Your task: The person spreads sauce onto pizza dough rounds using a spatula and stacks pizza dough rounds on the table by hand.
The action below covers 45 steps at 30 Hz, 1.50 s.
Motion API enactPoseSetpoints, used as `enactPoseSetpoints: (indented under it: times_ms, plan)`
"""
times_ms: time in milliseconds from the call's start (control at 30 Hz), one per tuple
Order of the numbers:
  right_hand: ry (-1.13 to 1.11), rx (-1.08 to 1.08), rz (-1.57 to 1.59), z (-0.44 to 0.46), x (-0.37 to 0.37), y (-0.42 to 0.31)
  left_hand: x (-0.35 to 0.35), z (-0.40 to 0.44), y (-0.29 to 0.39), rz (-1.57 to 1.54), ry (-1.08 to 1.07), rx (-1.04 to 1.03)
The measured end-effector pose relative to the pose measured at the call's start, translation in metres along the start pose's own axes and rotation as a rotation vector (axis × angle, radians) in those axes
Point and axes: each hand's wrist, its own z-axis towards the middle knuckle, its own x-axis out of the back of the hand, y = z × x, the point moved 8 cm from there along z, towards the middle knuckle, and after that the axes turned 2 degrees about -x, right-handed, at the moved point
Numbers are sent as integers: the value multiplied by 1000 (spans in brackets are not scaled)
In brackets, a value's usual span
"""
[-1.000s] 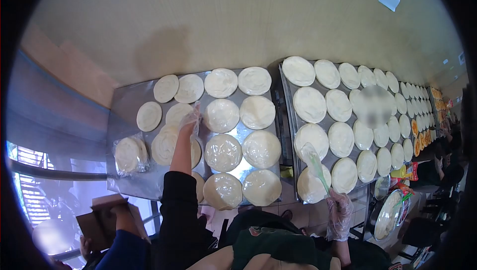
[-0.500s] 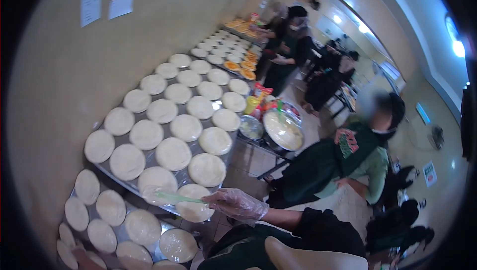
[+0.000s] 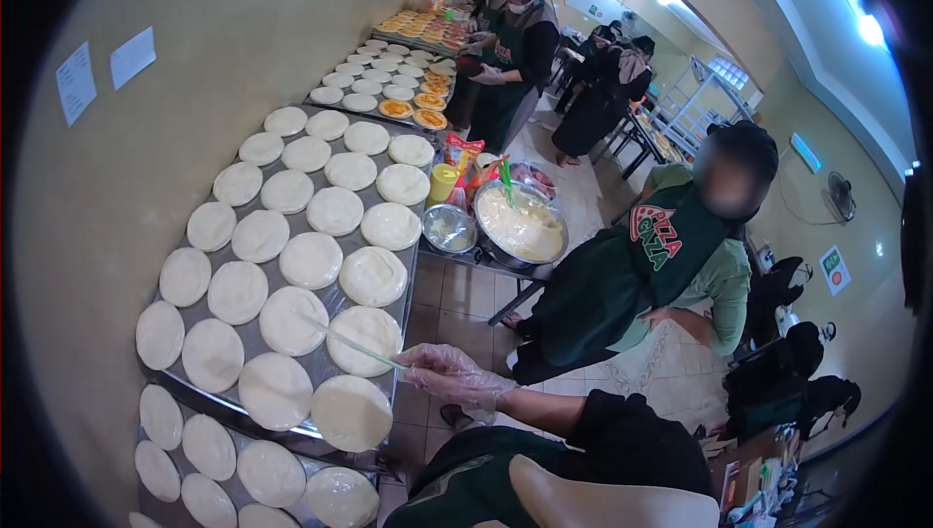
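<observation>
A: What can't you make out?

B: The far end of the pale-green utensil (image 3: 360,348): it fades into the white dough rounds (image 3: 351,412). The left hand is out of frame, and the lower tray's rounds (image 3: 341,498) are cut off at the bottom edge.

A: And the right hand (image 3: 450,375)?

B: Lower centre, in a clear glove, its fingers closed on the handle's near end. Wrinkled plastic hides how each finger sits.

A: Where's the utensil?

B: Left of the hand, reaching across the right-hand column of rounds on the upper tray (image 3: 317,366).

A: Anything different from half a second ago?

B: It lies one row higher up that tray; then, it crossed the bottom row. The cream bowl (image 3: 493,248) sits farther up the frame.
</observation>
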Motion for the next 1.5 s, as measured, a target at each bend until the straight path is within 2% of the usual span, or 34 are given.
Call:
enactPoseSetpoints:
  times_ms: [67,133,167,233,300,367,433,500,567,600,667,700,767,833,900,933,1000,1067,1100,1167,1233,1333,1500]
  plan:
    - [12,-36,69,-4,16,6,-13,-19,-34,4,-80,93]
    - [142,-40,183,-10,44,7,-32,-58,-80,1,-168,206]
    - [120,-42,199,-12,57,9,-41,-84,-105,-4,-209,270]
    - [193,-154,203,-19,105,23,-57,-140,-160,-21,-291,396]
    - [301,-94,67,-21,158,26,-70,-207,-219,-31,-364,529]
    - [384,-224,-17,-32,221,34,-81,-278,-278,-3,-420,643]
    - [411,-309,-217,-28,298,32,-83,-341,-335,-67,-466,737]
    - [460,-343,-545,-27,357,-6,-82,-402,-387,-101,-494,829]
    - [506,-200,-1071,-13,429,-13,-79,-462,-440,-122,-506,925]
    - [506,-206,-1054,-10,459,-9,-77,-490,-464,-132,-504,968]
    - [501,-191,-1324,-3,503,-5,-67,-545,-509,-164,-472,1068]
    - [491,-205,-1319,2,517,0,-63,-570,-531,-193,-445,1117]
    - [417,-475,-1453,14,546,23,-55,-618,-564,-294,-374,1218]
    - [347,-551,-1453,27,562,52,-38,-660,-595,-308,-248,1249]
    - [281,-515,-1479,38,572,85,-15,-695,-626,-109,-188,1284]
    - [358,-562,-1474,40,575,95,-10,-704,-640,-104,-177,1280]
    - [300,-547,-1536,54,570,116,-11,-738,-663,-106,-414,1536]
    - [223,-518,-1667,64,563,129,2,-745,-677,-132,-388,1575]
    - [219,-521,-1667,63,559,132,11,-747,-680,-137,-280,1597]
    - [251,-361,-1695,63,549,127,27,-753,-684,-149,-59,1619]
    - [206,-377,-1734,65,567,151,39,-755,-684,88,-247,1678]
    - [18,-264,-1726,66,578,181,57,-749,-692,94,-173,1703]
    - [24,-298,-1462,56,589,191,93,-736,-714,145,-238,1723]
